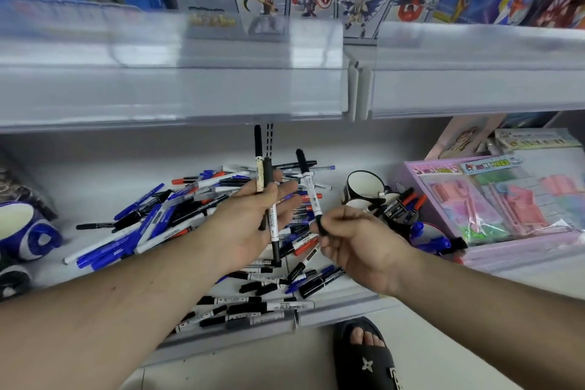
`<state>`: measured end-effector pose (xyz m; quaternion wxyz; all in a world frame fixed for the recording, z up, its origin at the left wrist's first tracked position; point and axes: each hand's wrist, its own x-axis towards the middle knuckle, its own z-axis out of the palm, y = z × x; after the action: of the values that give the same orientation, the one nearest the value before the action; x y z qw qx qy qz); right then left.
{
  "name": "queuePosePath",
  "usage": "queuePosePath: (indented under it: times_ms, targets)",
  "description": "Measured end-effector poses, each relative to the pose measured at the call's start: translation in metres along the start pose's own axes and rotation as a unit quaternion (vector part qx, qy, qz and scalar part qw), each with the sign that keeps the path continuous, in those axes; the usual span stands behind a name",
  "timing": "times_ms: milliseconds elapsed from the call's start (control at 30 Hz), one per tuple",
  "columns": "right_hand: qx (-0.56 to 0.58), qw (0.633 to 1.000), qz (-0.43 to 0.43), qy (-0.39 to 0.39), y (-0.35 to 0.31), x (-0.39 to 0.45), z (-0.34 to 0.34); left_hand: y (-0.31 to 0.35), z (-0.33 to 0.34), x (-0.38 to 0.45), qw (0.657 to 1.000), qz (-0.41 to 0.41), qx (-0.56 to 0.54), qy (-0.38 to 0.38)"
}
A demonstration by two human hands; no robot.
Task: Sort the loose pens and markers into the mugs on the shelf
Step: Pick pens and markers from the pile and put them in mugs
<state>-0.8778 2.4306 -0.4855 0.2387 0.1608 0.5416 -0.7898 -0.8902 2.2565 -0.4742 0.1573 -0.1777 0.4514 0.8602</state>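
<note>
A heap of loose pens and markers [196, 218], blue, black and red capped, covers the middle of the lower shelf. My left hand [256, 218] holds two black-and-white markers [267, 193] upright, palm up. My right hand [357, 244] pinches the lower end of another black-and-white marker [308, 187] that tilts up toward the left hand. A blue and white mug [22, 231] lies at the far left. Black and white mugs [364, 187] stand at the right, one with several markers [402, 203] in it.
The upper shelf edge [190, 95] hangs close above the hands. Pink packaged toy sets [493, 199] fill the right of the lower shelf. A foot in a black slipper [367, 355] stands on the floor below the shelf lip.
</note>
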Motion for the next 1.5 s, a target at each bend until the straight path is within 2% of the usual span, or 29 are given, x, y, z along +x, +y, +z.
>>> queuePosePath:
  times_ms: [67, 133, 233, 333, 367, 433, 467, 500, 600, 700, 800, 900, 967, 1033, 1133, 1233, 1333, 1500]
  targets:
    - [-0.025, 0.999, -0.014, -0.016, 0.011, -0.004, 0.007, -0.003, 0.003, 0.0, 1.0, 0.001, -0.026, -0.001]
    - [-0.108, 0.993, -0.051, -0.026, 0.014, -0.005, 0.013, -0.007, 0.004, -0.001, 1.0, -0.002, -0.019, 0.0]
    - [-0.253, 0.962, -0.098, -0.028, 0.017, -0.005, 0.019, -0.012, 0.005, -0.002, 1.0, -0.014, 0.027, 0.005]
    - [-0.34, 0.935, -0.1, -0.03, 0.019, -0.004, 0.025, -0.014, 0.006, -0.005, 0.999, -0.023, 0.048, -0.002]
    - [-0.382, 0.918, -0.103, -0.034, 0.018, -0.004, 0.026, -0.014, 0.006, -0.005, 0.998, -0.022, 0.057, 0.001]
    - [-0.491, 0.862, -0.121, -0.035, 0.007, -0.004, 0.026, -0.012, 0.006, -0.007, 0.997, -0.018, 0.077, 0.003]
    - [-0.525, 0.84, -0.138, -0.017, -0.001, -0.003, 0.025, -0.01, 0.007, -0.008, 0.996, -0.015, 0.088, -0.001]
    - [-0.531, 0.832, -0.16, 0.016, -0.01, -0.002, 0.023, -0.009, 0.006, -0.009, 0.994, -0.011, 0.106, -0.009]
    - [-0.416, 0.878, -0.215, 0.102, -0.036, 0.003, 0.017, -0.005, 0.004, -0.014, 0.979, -0.004, 0.199, -0.041]
    - [-0.336, 0.924, -0.172, 0.053, -0.045, 0.003, 0.015, -0.008, 0.002, -0.018, 0.961, -0.032, 0.263, -0.077]
    - [-0.356, 0.922, -0.149, -0.02, -0.032, 0.001, 0.019, -0.013, 0.002, -0.021, 0.951, -0.055, 0.288, -0.097]
    - [-0.351, 0.925, -0.141, -0.029, -0.023, 0.005, 0.012, -0.015, 0.003, -0.02, 0.949, -0.086, 0.284, -0.109]
    - [-0.313, 0.943, -0.113, 0.003, -0.032, 0.012, -0.002, -0.015, 0.002, -0.015, 0.957, -0.104, 0.254, -0.089]
    - [-0.276, 0.948, -0.131, 0.088, -0.05, 0.023, -0.029, -0.015, -0.001, -0.007, 0.962, -0.099, 0.252, -0.047]
    - [-0.287, 0.908, -0.181, 0.246, -0.074, 0.034, -0.076, -0.016, -0.006, 0.001, 0.942, -0.057, 0.33, 0.005]
    - [-0.336, 0.863, -0.16, 0.341, -0.071, 0.049, -0.113, -0.022, -0.002, 0.003, 0.923, -0.053, 0.381, 0.013]
    - [-0.427, 0.82, -0.131, 0.358, -0.053, 0.076, -0.137, -0.026, 0.008, 0.003, 0.916, -0.069, 0.395, -0.012]
    - [-0.593, 0.742, -0.087, 0.299, -0.031, 0.102, -0.14, -0.028, 0.018, 0.006, 0.933, -0.101, 0.345, -0.011]
